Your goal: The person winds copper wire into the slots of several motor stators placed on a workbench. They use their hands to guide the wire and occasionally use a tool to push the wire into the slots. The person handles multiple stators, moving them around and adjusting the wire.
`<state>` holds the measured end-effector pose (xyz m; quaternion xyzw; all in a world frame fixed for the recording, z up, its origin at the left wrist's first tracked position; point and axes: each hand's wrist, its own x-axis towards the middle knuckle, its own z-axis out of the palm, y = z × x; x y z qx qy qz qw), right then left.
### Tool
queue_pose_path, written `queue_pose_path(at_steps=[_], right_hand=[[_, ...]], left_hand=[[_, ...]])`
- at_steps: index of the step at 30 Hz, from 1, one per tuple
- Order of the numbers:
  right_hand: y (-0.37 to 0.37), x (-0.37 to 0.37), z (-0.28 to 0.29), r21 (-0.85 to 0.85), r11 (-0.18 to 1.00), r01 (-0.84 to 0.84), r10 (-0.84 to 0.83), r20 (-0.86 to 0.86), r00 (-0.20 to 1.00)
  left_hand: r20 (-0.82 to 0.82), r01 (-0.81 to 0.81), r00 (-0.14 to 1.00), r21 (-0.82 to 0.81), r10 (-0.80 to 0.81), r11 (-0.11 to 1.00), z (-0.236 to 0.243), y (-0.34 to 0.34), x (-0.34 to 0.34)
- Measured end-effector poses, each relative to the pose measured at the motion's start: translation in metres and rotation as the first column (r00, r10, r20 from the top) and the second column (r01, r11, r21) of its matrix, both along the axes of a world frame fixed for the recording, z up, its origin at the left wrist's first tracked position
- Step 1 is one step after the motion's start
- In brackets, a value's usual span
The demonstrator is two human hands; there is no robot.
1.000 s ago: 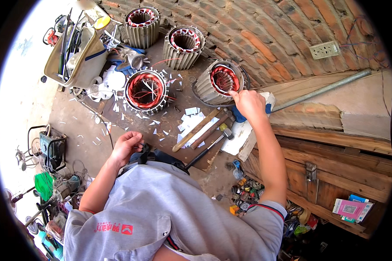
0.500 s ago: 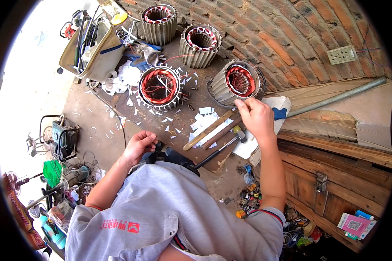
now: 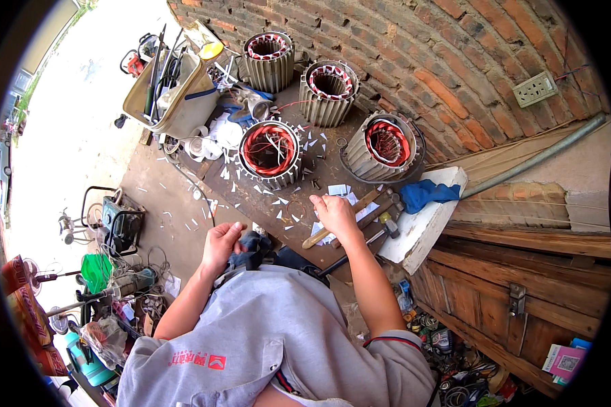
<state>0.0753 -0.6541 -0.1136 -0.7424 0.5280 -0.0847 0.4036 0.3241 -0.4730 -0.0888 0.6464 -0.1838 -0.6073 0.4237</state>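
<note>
Paper [image 3: 338, 190] is lying near your right hand [image 3: 336, 214]; both it and your left hand [image 3: 221, 244] are pinching, contents unclear. You're probably handling something fine; next calls for delicacy.

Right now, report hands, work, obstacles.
Left bare hand, right bare hand: curled, contents unclear. Flat white paper pieces near right hand. Possible obstacle: black-handled grey-headed hammer, rightward.

The left hand [image 3: 222, 245] is curled, near the front of the gray shirt [image 3: 237, 325]. The right hand [image 3: 335, 214] is over the table [image 3: 251, 207], close to white paper [image 3: 338, 190] and two wooden sticks [image 3: 316, 238]. Four metal drums [image 3: 385, 146], red inside, stand farther away.
</note>
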Motion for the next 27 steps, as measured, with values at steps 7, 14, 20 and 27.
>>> queue_pose_path(at_steps=[7, 14, 20, 27], right_hand=[[0.008, -0.014, -0.011, 0.062, 0.998, -0.032, 0.030, 0.038, 0.999], [0.013, -0.009, -0.013, 0.120, 0.993, 0.011, -0.024, 0.110, 0.994], [-0.009, 0.026, 0.011, 0.248, 0.911, 0.329, -0.407, 0.656, 0.635], [-0.175, 0.070, 0.133, 0.021, 0.786, 0.617, -0.446, 0.710, 0.545]], left_hand=[[-0.033, -0.082, 0.996, 0.008, 0.082, 0.997, 0.014, 0.006, -0.010], [0.032, -0.200, 0.980, 0.068, 0.199, 0.977, 0.025, -0.019, 0.017], [-0.055, -0.391, 0.920, -0.221, 0.389, 0.894, 0.057, -0.109, 0.085], [-0.120, -0.031, 0.993, -0.131, 0.016, 0.991, 0.042, -0.301, 0.094]])
